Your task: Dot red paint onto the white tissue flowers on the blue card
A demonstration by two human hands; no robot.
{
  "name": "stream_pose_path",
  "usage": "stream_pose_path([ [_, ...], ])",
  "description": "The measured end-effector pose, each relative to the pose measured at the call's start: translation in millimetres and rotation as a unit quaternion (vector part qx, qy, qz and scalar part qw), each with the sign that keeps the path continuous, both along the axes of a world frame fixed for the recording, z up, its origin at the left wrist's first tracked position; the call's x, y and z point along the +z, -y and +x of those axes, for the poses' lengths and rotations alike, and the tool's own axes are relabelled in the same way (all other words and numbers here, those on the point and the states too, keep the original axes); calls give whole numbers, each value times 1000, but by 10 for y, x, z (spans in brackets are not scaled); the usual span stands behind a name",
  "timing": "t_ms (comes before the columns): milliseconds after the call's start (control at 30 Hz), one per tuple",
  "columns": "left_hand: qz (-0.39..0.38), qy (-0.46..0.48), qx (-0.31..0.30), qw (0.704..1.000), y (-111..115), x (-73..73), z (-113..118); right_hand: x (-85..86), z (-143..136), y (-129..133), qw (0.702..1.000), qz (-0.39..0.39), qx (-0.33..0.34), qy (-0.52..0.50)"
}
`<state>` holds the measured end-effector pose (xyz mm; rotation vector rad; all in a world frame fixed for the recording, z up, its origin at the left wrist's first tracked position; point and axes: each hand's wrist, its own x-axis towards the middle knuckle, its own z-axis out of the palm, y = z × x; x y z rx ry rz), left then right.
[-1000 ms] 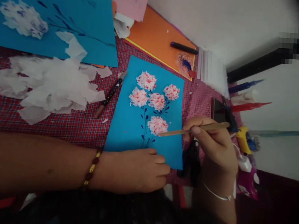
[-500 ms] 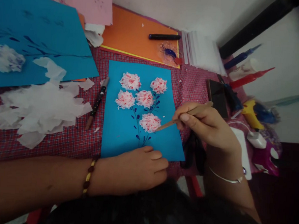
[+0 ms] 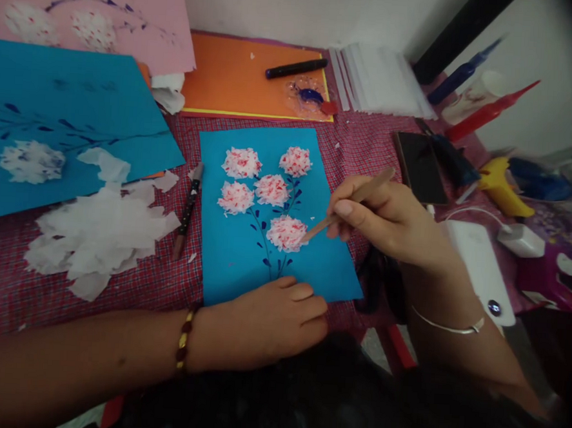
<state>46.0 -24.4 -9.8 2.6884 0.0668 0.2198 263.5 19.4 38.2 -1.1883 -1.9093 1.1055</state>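
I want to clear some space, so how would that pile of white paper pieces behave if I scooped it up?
The pile of white paper pieces would probably feel light and floppy, since the pieces look thin, with uneven, bent edges. It may slide apart or scatter, as they seem to overlap loosely.

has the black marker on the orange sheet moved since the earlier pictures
No. Judged against the orange sheet, the black marker lies in the same spot, just behind the blue blob; only the camera's view has shifted.
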Motion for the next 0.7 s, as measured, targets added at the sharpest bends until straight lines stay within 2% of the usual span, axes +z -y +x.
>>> stream_pose_path([
  [100, 1, 5, 0, 1000, -3, -1, 0, -9, -24, -2, 1000, -5, 4, -12],
  [300, 12, 9, 2, 1000, 5, -29, -10, 30, 63, 5, 999, 23, -42, 4],
  [500, 7, 3, 7, 1000, 15, -25, -9, -40, -52, -11, 1000, 5, -23, -7],
  [700, 8, -2, 3, 1000, 14, -11, -13, -9, -33, -15, 998, 6, -65, -26],
])
